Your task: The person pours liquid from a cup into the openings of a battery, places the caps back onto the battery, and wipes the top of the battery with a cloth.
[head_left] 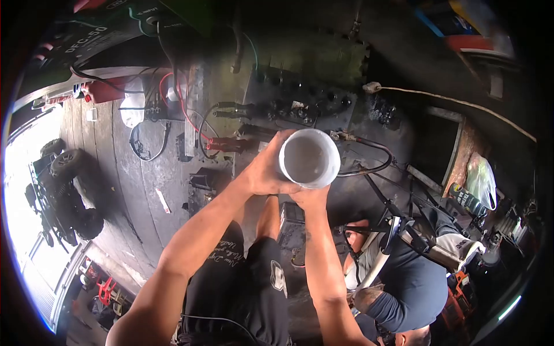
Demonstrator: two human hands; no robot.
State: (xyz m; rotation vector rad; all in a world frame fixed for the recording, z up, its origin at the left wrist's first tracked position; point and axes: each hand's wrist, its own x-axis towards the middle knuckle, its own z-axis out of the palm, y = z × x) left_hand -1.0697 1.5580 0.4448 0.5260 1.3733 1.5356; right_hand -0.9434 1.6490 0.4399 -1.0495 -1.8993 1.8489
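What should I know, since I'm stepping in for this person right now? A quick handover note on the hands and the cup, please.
Left hand: grips the side of the white cup.
Right hand: holds the same cup from beneath.
Cup: up in the air, mouth toward the camera; the inside looks pale and its contents are unclear.
Nearby: red-handled clamps lie on the floor below; another person crouches to the right.
Done: the cup is lifted in both hands.
Left: the cup is not yet set down.

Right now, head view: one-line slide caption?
Left hand and right hand hold a white cup over a cluttered plank floor; another person bends low nearby.
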